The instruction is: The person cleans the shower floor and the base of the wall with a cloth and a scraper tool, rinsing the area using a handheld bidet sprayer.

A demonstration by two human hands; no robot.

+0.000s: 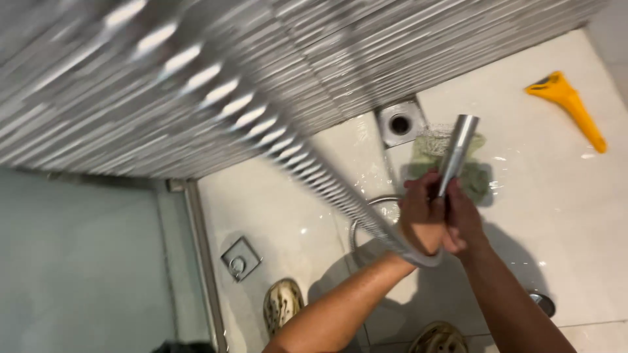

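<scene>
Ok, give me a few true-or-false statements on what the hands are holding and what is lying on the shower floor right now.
1. Both hands grip one metal shower handle. True: the left hand and right hand close around the shower handle.
2. The handle points up at the wall. False: it points down at a green cloth on the wet white floor.
3. A yellow scraper lies on the floor, away from the hands. True.
4. The square floor drain is covered by the cloth. False: the drain is uncovered, beside the cloth near the wall.
5. A metal hose runs from the handle. True: it runs up across the view, blurred.
</scene>
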